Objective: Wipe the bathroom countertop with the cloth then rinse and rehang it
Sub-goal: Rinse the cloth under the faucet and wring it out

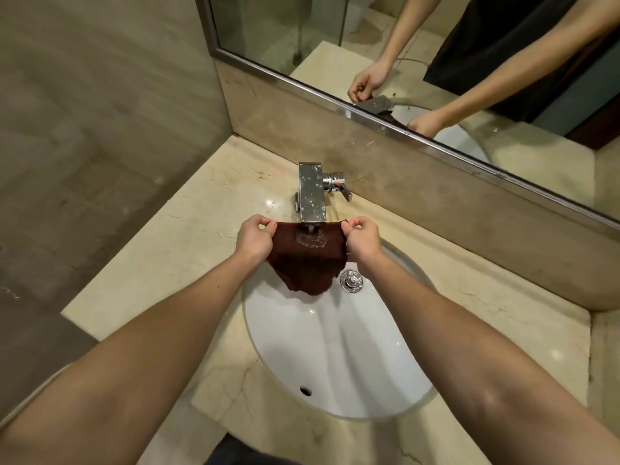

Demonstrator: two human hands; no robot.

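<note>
Cloth (305, 263), dark brown: stretched under running faucet (312, 196) over sink (335, 347); left hand (256, 238) and right hand (362, 238) each pinch an upper corner. Step: rinsing. Next, by judgement: wring out, shut off water, rehang.

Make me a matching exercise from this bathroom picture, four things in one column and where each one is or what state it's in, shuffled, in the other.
Things:
1. dark brown terry cloth
2. square chrome faucet
3. round chrome drain plug
4. small dark overflow hole

Places or states:
A. in the near wall of the white oval sink basin
B. stretched between the left hand and right hand, water landing on it
C. on the basin floor, just right of the hanging cloth edge
D. mounted on the beige marble countertop behind the basin, running

Pairs: 1-B, 2-D, 3-C, 4-A
</note>
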